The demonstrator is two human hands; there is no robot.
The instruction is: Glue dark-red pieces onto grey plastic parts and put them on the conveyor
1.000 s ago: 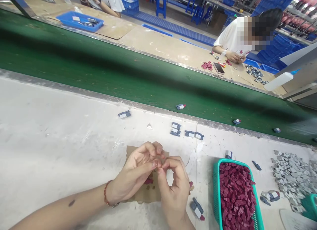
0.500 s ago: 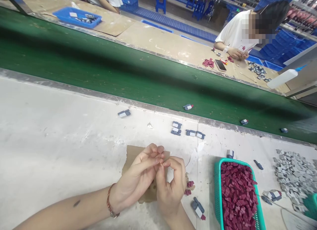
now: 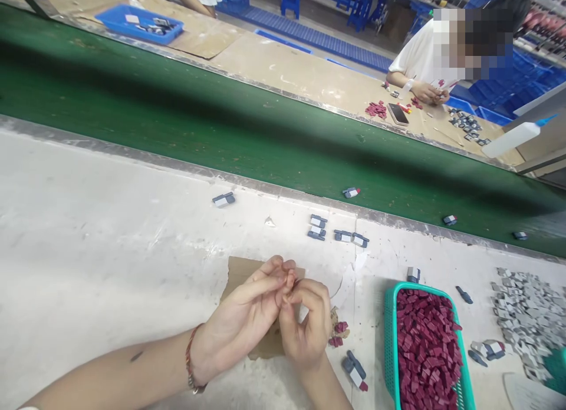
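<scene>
Over a piece of brown cardboard (image 3: 239,274), the fingertips of my two hands meet in a pinch. My left hand (image 3: 247,310) is closed at the fingertips, palm turned up. Thumb and forefinger of my right hand (image 3: 307,324) press together against the left fingertips. Whatever they hold, if anything, is too small or hidden to make out. Just right of my right hand lie a few dark red pieces (image 3: 338,333) on a brown scrap. Below these rests a grey-blue and white plastic part (image 3: 354,370) with a red tip.
A green basket (image 3: 390,339) full of dark red pieces (image 3: 427,345) stands at right, beside a pile of grey pieces (image 3: 524,316). Several grey-blue parts (image 3: 317,227) lie near a green conveyor belt (image 3: 221,133) carrying similar parts. Across it, a co-worker (image 3: 424,56) handles small pieces.
Parts on the belt have shifted to the right. My hands stay together over the cardboard, with only slight finger movement. The view has tilted a little.
</scene>
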